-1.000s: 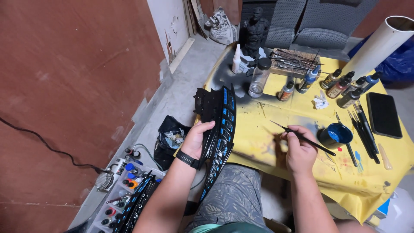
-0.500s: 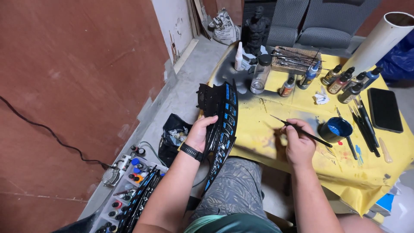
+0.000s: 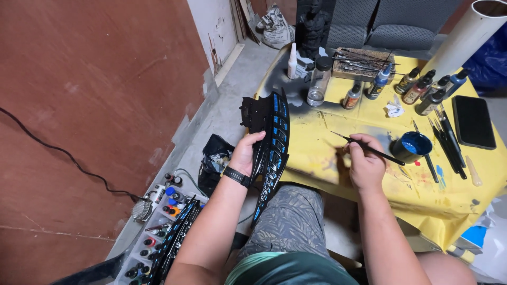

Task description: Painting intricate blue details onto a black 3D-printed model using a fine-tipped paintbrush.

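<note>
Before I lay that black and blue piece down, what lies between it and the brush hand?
In the head view, only bare, paint-stained yellow cloth lies between the black and blue piece and the right hand.

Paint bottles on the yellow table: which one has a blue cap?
The bottle just right of the brown-labelled one, in front of the brush tray. Its cap and body are blue; the others in the cluster look dark-capped with brownish bodies.

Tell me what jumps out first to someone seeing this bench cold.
The left hand holds a curved black part with blue slats upright at the table's left edge. The right hand pinches a thin brush over the paint-stained yellow cloth. A blue paint cup sits right of that hand, bottles behind it.
</note>
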